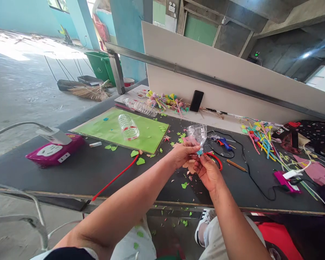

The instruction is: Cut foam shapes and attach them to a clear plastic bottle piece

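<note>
At the left you have a magenta power strip (55,151), then a green sheet (105,128) with a clear bottle section (128,126) lying on it; a nudge from your left forearm could roll that section. At the middle, your left hand (184,154) is curled in, thumb and fingers gripping the neck end of a clear bottle top (197,133), its wide end pointing away to the far side. Your right hand (208,169) pinches the blue neck piece (199,152) with its fingertips; squeezing or twisting too hard could dent the thin plastic or make it slip. Just right lies a blue glue gun (225,144); its black cord (243,153) could snag your right arm and drag it.
</note>
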### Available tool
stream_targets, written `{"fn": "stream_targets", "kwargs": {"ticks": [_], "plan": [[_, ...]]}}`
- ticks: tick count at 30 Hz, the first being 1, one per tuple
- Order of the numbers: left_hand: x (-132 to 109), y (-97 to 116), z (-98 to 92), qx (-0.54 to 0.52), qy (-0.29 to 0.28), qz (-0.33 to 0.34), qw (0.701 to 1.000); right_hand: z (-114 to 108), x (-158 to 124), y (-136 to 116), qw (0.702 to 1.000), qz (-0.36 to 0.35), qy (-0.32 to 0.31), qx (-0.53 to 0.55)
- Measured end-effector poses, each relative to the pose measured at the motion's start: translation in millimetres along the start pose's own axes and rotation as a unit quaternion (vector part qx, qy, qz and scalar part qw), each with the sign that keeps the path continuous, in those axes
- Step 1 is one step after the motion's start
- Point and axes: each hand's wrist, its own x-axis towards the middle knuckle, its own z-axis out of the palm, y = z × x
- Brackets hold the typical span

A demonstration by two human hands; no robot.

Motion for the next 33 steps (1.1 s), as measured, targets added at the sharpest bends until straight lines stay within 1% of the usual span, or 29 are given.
{"fn": "stream_targets", "kwargs": {"ticks": [3,9,18,27,33], "plan": [[-1.4,1.6,2.0,0.001,0.006,0.011,1.0,-0.9,0.3,1.2,1.0,0.0,-0.006,-0.006],[-3.2,2.0,5.1,0.023,0.008,0.021,0.999,-3.6,2.6,0.5,1.0,-0.001,0.005,0.015],[-1.7,-1.8,2.6,0.029,0.015,0.037,0.999,-2.2,0.6,-1.3,1.0,0.001,0.006,0.024],[-2.9,-1.5,5.8,0.059,0.003,0.064,0.996,-0.2,0.2,-0.9,0.999,-0.01,0.014,0.028],[-4.3,-1.2,6.9,0.056,0.025,0.05,0.997,0.7,-1.1,-0.7,1.0,-0.009,0.021,0.018]]}}
